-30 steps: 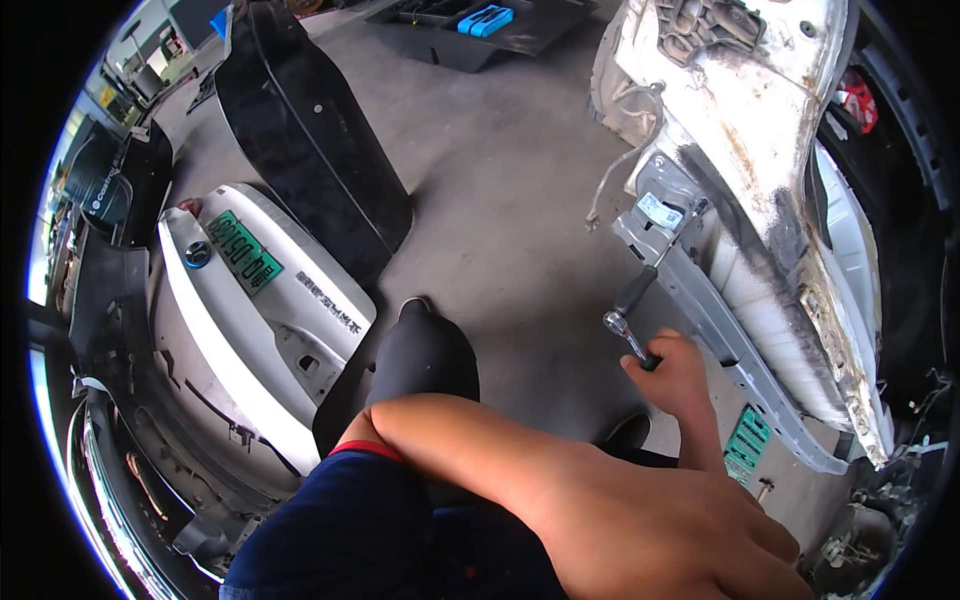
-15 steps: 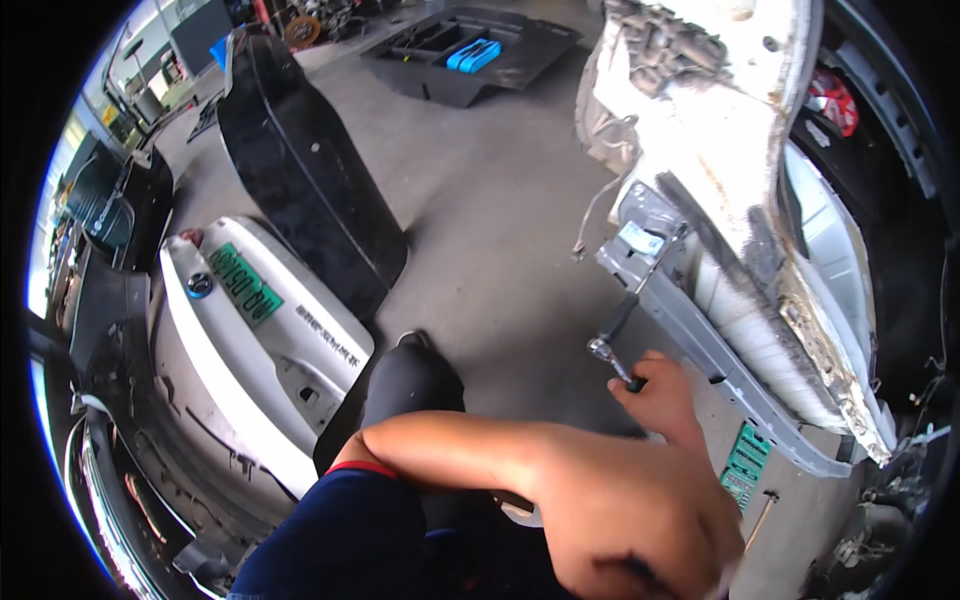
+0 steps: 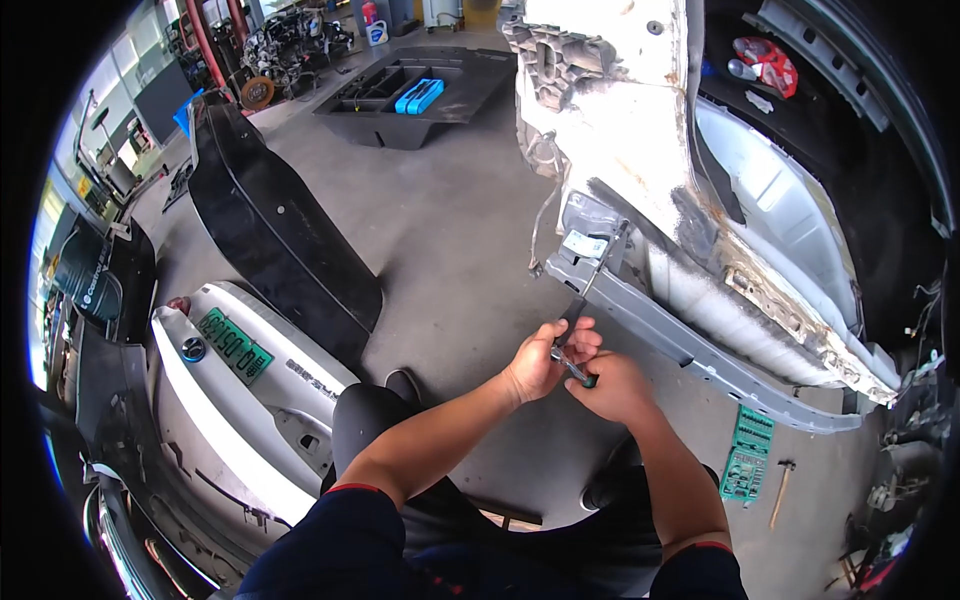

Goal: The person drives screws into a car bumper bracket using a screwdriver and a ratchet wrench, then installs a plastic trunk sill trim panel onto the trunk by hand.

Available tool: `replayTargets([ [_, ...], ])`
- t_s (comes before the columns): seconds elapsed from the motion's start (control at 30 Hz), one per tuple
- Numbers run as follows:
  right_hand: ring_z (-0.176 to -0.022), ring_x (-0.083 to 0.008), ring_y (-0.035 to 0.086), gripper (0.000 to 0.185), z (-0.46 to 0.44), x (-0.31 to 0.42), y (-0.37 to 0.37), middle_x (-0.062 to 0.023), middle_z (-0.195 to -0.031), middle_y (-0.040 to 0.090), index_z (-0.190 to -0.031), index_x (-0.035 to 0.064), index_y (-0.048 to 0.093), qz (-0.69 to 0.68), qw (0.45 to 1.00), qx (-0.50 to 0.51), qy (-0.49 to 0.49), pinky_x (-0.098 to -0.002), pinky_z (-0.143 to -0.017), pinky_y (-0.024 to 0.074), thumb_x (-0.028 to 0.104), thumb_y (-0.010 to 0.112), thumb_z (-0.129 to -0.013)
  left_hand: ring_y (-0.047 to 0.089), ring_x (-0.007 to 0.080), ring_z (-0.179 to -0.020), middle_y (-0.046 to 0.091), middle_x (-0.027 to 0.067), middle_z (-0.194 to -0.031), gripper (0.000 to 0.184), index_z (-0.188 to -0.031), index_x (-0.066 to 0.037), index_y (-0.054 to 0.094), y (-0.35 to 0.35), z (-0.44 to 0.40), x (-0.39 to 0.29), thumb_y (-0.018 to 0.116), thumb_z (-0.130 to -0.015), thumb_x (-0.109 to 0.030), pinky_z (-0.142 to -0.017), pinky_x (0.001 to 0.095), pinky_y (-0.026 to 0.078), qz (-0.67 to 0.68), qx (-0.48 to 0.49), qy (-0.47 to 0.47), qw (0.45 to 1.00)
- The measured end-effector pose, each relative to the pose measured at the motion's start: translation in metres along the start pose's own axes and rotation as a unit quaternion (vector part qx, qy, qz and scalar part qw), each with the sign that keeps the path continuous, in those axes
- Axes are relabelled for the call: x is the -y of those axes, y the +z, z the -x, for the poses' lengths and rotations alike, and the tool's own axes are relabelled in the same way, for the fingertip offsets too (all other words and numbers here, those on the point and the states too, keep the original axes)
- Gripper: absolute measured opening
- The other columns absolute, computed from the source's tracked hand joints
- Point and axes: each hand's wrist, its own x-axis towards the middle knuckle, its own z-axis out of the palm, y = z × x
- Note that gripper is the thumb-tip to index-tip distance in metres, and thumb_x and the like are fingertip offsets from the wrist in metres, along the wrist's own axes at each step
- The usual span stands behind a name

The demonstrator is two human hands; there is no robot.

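A ratchet wrench (image 3: 559, 354) with a long extension bar (image 3: 594, 278) runs up to a grey metal beam (image 3: 690, 350) on the white car body. Around the ratchet's head end, where the bar's dark lower section joins it, my left hand (image 3: 537, 364) is closed, with some fingers loosely curled. My right hand (image 3: 615, 388) grips the ratchet's handle, whose green-and-black end pokes out by the thumb. The bar's far tip meets the bracket near a white label (image 3: 584, 244); its exact seat is too small to make out.
White cut car body (image 3: 640, 130) stands at the right. A green socket set (image 3: 748, 455) and a hammer (image 3: 781, 495) lie on the floor. To the left are a white tailgate panel (image 3: 235, 400) and a tall black panel (image 3: 280, 215). A black tray (image 3: 440, 115) holds a blue bundle (image 3: 420, 96).
My left arm, earlier stretched across and blurred, has drawn back, and its hand now holds the ratchet's head end. My right hand stays on the handle. The view has shifted.
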Motion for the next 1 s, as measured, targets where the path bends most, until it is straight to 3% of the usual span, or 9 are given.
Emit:
replayTargets([
  [0.17,-0.091,-0.0314,0.072,0.029,-0.020,-0.020,0.057,-0.0108,-0.090,0.072,-0.101,0.0075,0.069,-0.078,0.996,0.043,0.028,-0.0420,-0.077,0.0560,0.028,0.078,-0.083,0.066,0.0216,-0.094,0.068,0.0114,-0.104,0.047,-0.145,-0.003,0.048,0.011,-0.001,0.000,0.050,-0.102,-0.022,-0.090,0.0388,0.053,0.011,-0.041,0.032,0.999],
  [0.23,-0.089,-0.0288,0.071,0.023,-0.032,-0.026,0.093,-0.0093,-0.090,0.073,-0.098,0.0074,0.069,-0.054,0.993,-0.091,-0.044,-0.0408,-0.079,0.0550,0.029,0.072,-0.089,0.068,0.0241,-0.093,0.069,0.0142,-0.105,0.053,-0.148,-0.001,0.045,0.028,0.001,-0.003,0.053,-0.100,-0.023,-0.090,0.0388,0.053,-0.266,-0.104,0.110,0.952],
  [0.3,-0.115,-0.0264,0.068,0.050,-0.095,-0.029,0.184,-0.0137,-0.120,0.074,-0.131,0.0111,0.066,-0.642,0.726,-0.235,-0.071,-0.0310,-0.098,0.0516,0.028,0.071,-0.085,0.072,0.0332,-0.090,0.070,0.0220,-0.102,0.065,-0.151,0.005,0.040,0.036,-0.004,0.006,0.058,-0.095,-0.025,-0.086,0.0419,0.055,-0.593,-0.203,0.223,0.746],
  [0.43,-0.090,-0.0210,0.069,0.023,-0.068,0.036,0.116,-0.0063,-0.099,0.075,-0.108,0.0097,0.073,-0.278,0.948,-0.084,-0.129,-0.0349,-0.090,0.0517,0.026,0.059,-0.100,0.072,0.0446,-0.084,0.072,0.0287,-0.097,0.067,-0.149,0.006,0.041,0.067,0.009,-0.015,0.060,-0.091,-0.023,-0.083,0.0507,0.057,-0.758,-0.182,0.098,0.619],
  [0.63,-0.093,-0.0299,0.071,0.037,-0.063,-0.028,0.124,-0.0153,-0.097,0.074,-0.107,0.0029,0.072,-0.198,0.972,0.043,-0.122,-0.0418,-0.089,0.0530,0.038,0.065,-0.097,0.072,0.0303,-0.075,0.071,0.0201,-0.104,0.067,-0.153,0.003,0.039,0.012,-0.015,-0.001,0.059,-0.094,-0.023,-0.072,0.0416,0.058,-0.579,-0.146,0.284,0.750],
  [0.67,-0.093,-0.0332,0.071,0.045,-0.046,-0.010,0.070,-0.0195,-0.095,0.073,-0.107,0.0001,0.071,-0.118,0.979,0.143,-0.089,-0.0445,-0.086,0.0540,0.043,0.068,-0.094,0.056,0.0165,-0.055,0.069,0.0113,-0.096,0.054,-0.146,-0.001,0.048,0.042,0.006,-0.032,0.055,-0.097,-0.025,-0.055,0.0328,0.048,-0.260,-0.147,0.030,0.954],
  [0.77,-0.084,-0.0368,0.071,0.053,-0.001,0.009,-0.032,-0.0198,-0.085,0.071,-0.096,-0.0018,0.070,-0.036,0.952,0.304,0.025,-0.0464,-0.078,0.0547,0.051,0.071,-0.089,0.035,0.0083,-0.048,0.058,0.0040,-0.082,0.031,-0.125,-0.010,0.058,-0.004,-0.004,-0.024,0.044,-0.103,-0.026,-0.047,0.0248,0.030,0.232,-0.049,-0.038,0.971],
  [0.87,-0.083,-0.0357,0.071,0.047,0.005,0.023,-0.050,-0.0185,-0.087,0.072,-0.091,-0.0013,0.069,0.046,0.952,0.303,-0.007,-0.0474,-0.076,0.0552,0.046,0.070,-0.090,0.034,0.0093,-0.048,0.055,0.0032,-0.079,0.030,-0.124,-0.012,0.058,0.014,0.005,-0.031,0.044,-0.103,-0.027,-0.048,0.0264,0.031,0.204,-0.002,-0.051,0.978],
  [1.0,-0.087,-0.0312,0.069,0.037,-0.039,-0.017,0.067,-0.0143,-0.088,0.070,-0.094,0.0022,0.068,-0.055,0.994,0.006,-0.098,-0.0443,-0.077,0.0548,0.037,0.077,-0.088,0.063,0.0300,-0.067,0.068,0.0184,-0.094,0.059,-0.148,-0.002,0.046,0.025,-0.003,-0.011,0.059,-0.095,-0.024,-0.068,0.0435,0.052,-0.411,-0.173,0.083,0.891],
])
